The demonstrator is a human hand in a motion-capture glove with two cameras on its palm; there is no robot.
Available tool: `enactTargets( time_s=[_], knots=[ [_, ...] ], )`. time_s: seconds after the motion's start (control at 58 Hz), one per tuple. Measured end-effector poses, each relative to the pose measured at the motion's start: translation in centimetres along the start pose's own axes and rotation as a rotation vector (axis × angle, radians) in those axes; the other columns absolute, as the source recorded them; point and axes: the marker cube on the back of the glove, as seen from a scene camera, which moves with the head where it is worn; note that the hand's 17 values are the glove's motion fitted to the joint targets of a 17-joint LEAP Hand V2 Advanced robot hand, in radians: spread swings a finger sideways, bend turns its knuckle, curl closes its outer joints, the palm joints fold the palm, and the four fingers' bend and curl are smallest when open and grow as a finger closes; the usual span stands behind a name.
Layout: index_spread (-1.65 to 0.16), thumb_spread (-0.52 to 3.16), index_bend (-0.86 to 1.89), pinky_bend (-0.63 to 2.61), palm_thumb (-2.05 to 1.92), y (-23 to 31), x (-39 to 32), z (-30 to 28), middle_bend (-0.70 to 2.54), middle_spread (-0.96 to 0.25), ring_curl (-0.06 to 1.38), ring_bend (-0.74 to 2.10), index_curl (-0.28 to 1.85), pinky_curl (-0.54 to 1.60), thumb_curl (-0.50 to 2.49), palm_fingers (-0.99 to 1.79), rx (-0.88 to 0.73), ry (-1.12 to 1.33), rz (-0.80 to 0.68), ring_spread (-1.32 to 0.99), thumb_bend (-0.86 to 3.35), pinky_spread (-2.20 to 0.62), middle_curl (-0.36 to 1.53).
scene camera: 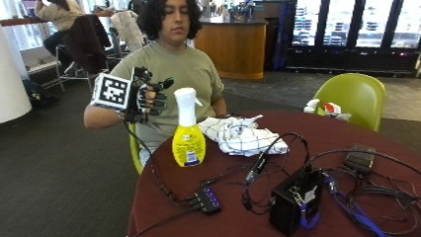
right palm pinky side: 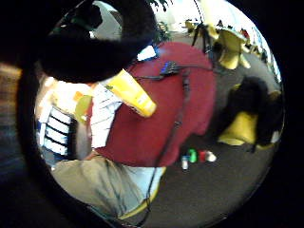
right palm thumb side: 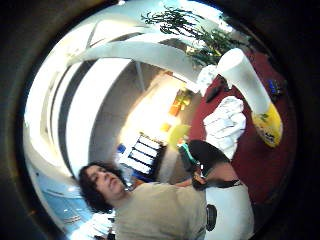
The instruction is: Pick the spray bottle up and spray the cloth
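The spray bottle (scene camera: 188,129) stands upright near the worktop (scene camera: 368,136) edge, just beside the cloth (scene camera: 240,135), the gloved right hand (scene camera: 146,95) raised apart with relaxed, empty fingers; a glancing reach could topple the tall bottle off the edge

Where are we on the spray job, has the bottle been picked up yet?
Nothing looks done yet. The spray bottle stands upright on the table, untouched, with the cloth crumpled beside it. The gloved right hand is raised next to the bottle, holding nothing. Left: grip the bottle, lift it, and spray the cloth.
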Motion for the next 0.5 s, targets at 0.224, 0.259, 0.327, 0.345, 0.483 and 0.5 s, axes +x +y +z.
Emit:
enactTargets(
  time_s=[0.224,0.259,0.327,0.345,0.483,0.5],
  knots=[
    [-0.31,0.91,0.05,0.48,0.72,-6.2,5.1,4.1,0.3,0.01,0.32,0.53,0.15,0.34,0.36,0.36,0.253,-0.051,0.107,-0.07,-0.02,0.15,0.34],
    [-0.31,0.89,0.02,0.49,0.73,-6.1,5.8,4.8,0.31,0.01,0.33,0.56,0.13,0.34,0.36,0.35,0.194,-0.063,0.053,-0.07,-0.03,0.14,0.35],
    [-0.31,0.86,-0.01,0.52,0.73,-6.5,6.5,6.2,0.32,0.01,0.35,0.64,0.09,0.35,0.37,0.34,0.125,-0.093,0.021,-0.09,-0.03,0.14,0.35],
    [-0.31,0.85,-0.01,0.53,0.73,-6.7,6.5,6.6,0.32,0.01,0.35,0.65,0.08,0.36,0.37,0.34,0.125,-0.099,0.028,-0.09,-0.03,0.14,0.35],
    [-0.3,0.81,0.03,0.55,0.76,-8.5,6.8,8.7,0.35,0.0,0.38,0.74,0.05,0.36,0.37,0.36,0.177,-0.09,0.041,-0.11,-0.03,0.17,0.36],
    [-0.3,0.8,0.03,0.55,0.76,-8.7,6.8,8.9,0.35,0.0,0.38,0.75,0.05,0.36,0.37,0.36,0.183,-0.087,0.039,-0.11,-0.03,0.18,0.36]
  ],
)
